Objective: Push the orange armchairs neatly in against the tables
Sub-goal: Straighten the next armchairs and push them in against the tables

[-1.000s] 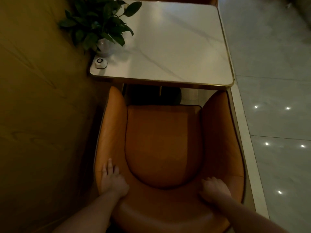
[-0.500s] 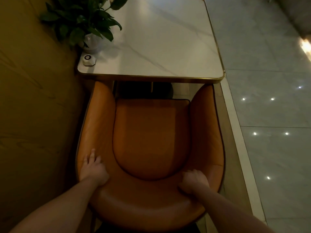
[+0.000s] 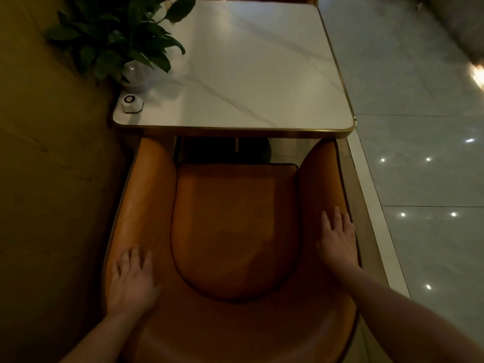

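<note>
An orange armchair point(image 3: 235, 226) stands directly below me, facing a white marble table point(image 3: 262, 74) with a gold rim. The tips of both chair arms reach the table's near edge, and the seat front stays short of it. My left hand point(image 3: 132, 281) lies flat on the rear of the left chair arm, fingers stretched forward. Further forward, my right hand point(image 3: 337, 239) rests flat on top of the right chair arm with its fingers spread. Neither hand curls around anything.
A potted green plant point(image 3: 123, 40) and a small white call button point(image 3: 130, 102) sit on the table's left near corner. A wooden wall panel point(image 3: 52, 179) runs close along the chair's left side. A raised step edge point(image 3: 374, 205) borders glossy floor tiles on the right.
My right hand let go of the backrest, slid forward onto the right chair arm and opened flat. The left hand stays flat on the left chair arm.
</note>
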`<move>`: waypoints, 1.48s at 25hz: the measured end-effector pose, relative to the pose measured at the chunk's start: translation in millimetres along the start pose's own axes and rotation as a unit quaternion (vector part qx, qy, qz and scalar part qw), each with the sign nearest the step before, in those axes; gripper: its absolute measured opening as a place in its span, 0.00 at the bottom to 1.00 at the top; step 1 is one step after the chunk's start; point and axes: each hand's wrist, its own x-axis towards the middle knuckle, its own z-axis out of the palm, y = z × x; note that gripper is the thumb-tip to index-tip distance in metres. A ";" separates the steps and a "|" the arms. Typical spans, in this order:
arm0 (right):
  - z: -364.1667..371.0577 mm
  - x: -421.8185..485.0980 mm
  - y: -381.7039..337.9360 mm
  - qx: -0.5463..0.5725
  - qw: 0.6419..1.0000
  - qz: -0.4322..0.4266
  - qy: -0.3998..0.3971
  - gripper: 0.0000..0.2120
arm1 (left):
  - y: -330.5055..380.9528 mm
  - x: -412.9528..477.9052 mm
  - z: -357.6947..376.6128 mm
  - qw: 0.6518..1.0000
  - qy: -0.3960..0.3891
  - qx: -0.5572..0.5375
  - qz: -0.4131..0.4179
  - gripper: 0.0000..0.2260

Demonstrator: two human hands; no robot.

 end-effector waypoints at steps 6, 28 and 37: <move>-16.0 76.0 -11.9 -0.007 0.998 0.040 0.040 0.41 | 3.6 78.9 -14.9 0.996 0.083 0.014 -0.012 0.42; -14.5 87.4 -21.8 -0.040 0.999 0.013 0.033 0.47 | -28.9 116.6 -1.0 0.976 0.171 0.132 0.014 0.32; 24.2 40.0 -57.8 -0.121 0.983 -0.141 0.012 0.36 | -30.0 103.7 0.1 0.993 0.099 0.053 0.041 0.32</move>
